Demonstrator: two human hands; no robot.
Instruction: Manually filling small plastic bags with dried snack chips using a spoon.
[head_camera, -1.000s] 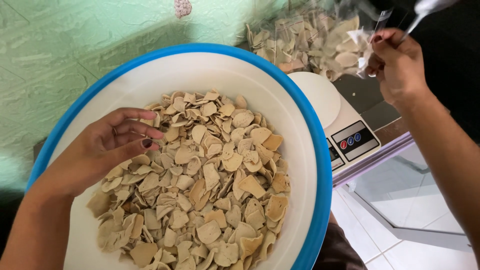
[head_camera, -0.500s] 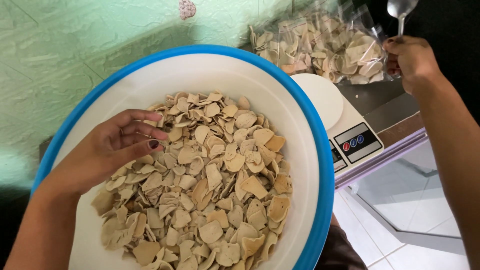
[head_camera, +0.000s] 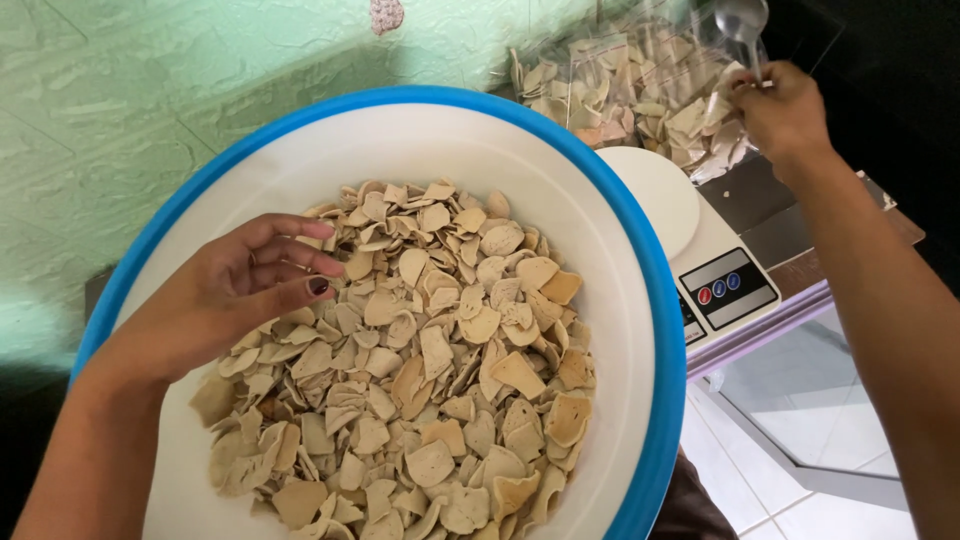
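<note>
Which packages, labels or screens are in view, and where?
Clear plastic bags of pale beige chips: top centre-right, behind the scale, by the right hand.
White digital kitchen scale: right of the blue-rimmed white basin; round platform, dark panel with red and blue buttons; its screen is mostly hidden by the rim.

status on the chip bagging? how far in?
Done: filled clear bags of chips lie behind the scale. In hand: the right hand holds a spoon at those bags; the left hand rests on the loose chips. Left: the basin holds a big pile, and the scale's platform is bare.
</note>
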